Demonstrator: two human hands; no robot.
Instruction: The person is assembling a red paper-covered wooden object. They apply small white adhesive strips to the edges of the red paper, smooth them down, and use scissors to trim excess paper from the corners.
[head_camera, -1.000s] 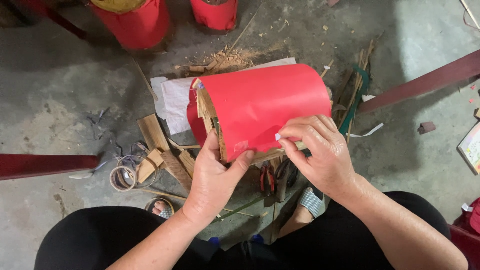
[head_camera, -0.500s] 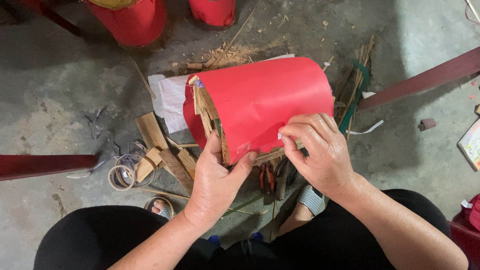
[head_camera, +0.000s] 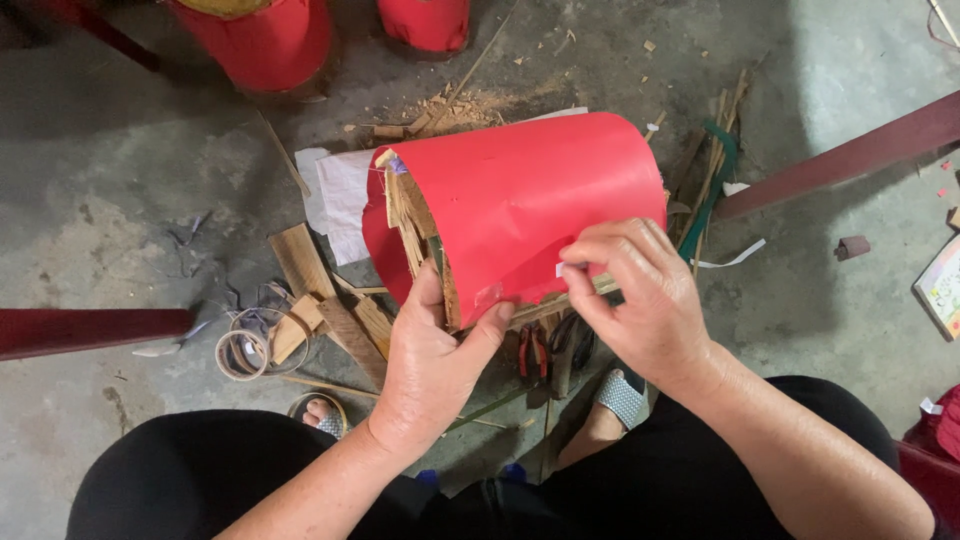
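Red paper (head_camera: 530, 210) already covers most of the bamboo frame (head_camera: 415, 225); only the near edge looks loose. The left hand (head_camera: 435, 365) clamps the frame's end, while the right hand (head_camera: 640, 305) pinches a bit of tape (head_camera: 562, 268) at that edge, beside its fingers.

Arms: bare, no sleeves visible | Hands: left hand (head_camera: 432, 362) and right hand (head_camera: 640, 300) bare, ringless | Legs: black trousers (head_camera: 200, 480) | Feet: grey woven sandals (head_camera: 622, 396)

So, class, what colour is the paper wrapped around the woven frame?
Plain bright red paper, clearest in the head view.
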